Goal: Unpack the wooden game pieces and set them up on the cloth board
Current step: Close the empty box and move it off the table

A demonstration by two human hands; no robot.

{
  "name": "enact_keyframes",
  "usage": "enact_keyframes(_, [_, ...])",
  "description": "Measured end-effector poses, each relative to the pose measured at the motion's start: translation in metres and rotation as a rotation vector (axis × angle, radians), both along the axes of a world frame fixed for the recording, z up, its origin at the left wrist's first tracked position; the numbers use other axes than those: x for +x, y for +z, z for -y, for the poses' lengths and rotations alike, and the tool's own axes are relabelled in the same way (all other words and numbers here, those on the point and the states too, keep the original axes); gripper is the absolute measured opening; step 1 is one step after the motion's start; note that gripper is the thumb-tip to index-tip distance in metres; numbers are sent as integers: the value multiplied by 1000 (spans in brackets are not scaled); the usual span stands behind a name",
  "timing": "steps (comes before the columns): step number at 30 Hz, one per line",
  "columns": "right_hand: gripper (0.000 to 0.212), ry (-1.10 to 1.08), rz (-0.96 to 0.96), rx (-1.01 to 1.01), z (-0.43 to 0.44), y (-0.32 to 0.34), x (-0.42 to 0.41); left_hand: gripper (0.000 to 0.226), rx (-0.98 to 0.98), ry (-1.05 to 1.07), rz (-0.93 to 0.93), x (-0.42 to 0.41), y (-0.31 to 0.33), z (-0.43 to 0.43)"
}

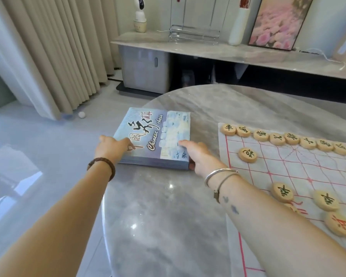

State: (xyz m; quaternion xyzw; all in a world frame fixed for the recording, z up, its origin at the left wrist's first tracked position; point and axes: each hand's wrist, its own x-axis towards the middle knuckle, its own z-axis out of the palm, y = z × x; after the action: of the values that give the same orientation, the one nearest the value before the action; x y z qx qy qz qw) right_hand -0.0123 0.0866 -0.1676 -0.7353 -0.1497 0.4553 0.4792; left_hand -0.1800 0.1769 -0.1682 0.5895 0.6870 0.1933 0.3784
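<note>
A blue "Chinese chess" box [154,134] lies closed at the left edge of the round marble table [164,206]. My left hand [113,145] rests on its near left corner, fingers on the lid. My right hand [198,153] grips its near right corner, thumb down the side. To the right lies the white cloth board [284,166] with red grid lines. A row of several round wooden pieces [278,138] with black characters lines its far edge. More pieces stand apart on the grid, one [247,155] behind the row and others [326,199] nearer me, one with a red character [339,223].
The box overhangs the table's left rim above a pale tiled floor. Beige curtains [54,56] hang at the left, and a small white ball [81,114] lies below them. A low marble console [228,50] behind holds a camera, a clear rack, a vase and a framed picture.
</note>
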Motion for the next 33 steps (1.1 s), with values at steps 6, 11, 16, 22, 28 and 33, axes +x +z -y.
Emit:
enact_keyframes(6, [9, -59, -205, 53, 29, 14, 0, 26, -164, -56, 151, -7, 12, 19])
enact_keyframes(11, [15, -101, -89, 80, 82, 38, 14, 33, -140, -62, 279, 8, 32, 63])
enact_keyframes(16, [12, -153, -60, 130, 148, 69, 40, 48, -104, -188, 285, 39, 63, 114])
enact_keyframes(22, [16, -287, -27, 174, 248, 95, 72, 56, -65, -362, 311, 84, 91, 195])
enact_keyframes(28, [27, -422, -79, 272, 334, 112, 94, 54, -84, -470, 350, 124, 105, 257])
enact_keyframes(33, [36, -525, -91, 273, 402, 124, 113, 53, -112, -558, 386, 162, 119, 302])
